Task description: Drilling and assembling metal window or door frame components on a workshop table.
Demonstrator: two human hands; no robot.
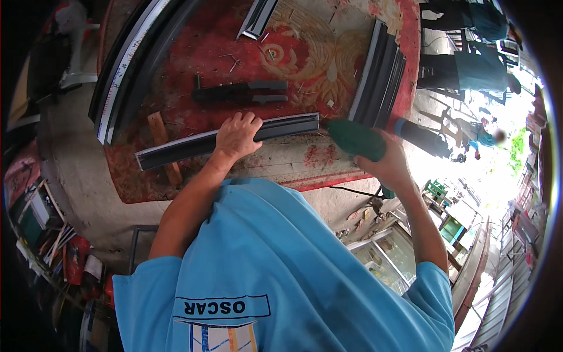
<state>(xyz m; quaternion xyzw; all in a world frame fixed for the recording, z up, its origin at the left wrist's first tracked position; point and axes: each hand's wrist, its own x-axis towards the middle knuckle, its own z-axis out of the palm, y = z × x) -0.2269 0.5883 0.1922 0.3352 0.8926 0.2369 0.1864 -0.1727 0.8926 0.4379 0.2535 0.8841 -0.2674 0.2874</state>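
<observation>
My left hand (237, 136) is closed over the middle of a dark metal profile (182, 149), which lies slantwise near the front edge of the table. My right hand (392, 167) grips a green corded power drill (355, 139). The drill's front end points left, at the profile's right end; whether its bit touches the metal I cannot make out. Under the left part of the profile sits a wooden strip (157, 129). Just beyond the profile rests a black two-armed tool (240, 91).
A worn red patterned cloth (176, 88) covers the table, with small loose pins scattered over it. Long dark profiles (126, 76) lie at the left, more profiles (378, 76) at the right, and a short piece (258, 20) at the far side. Other people (481, 70) are at the upper right.
</observation>
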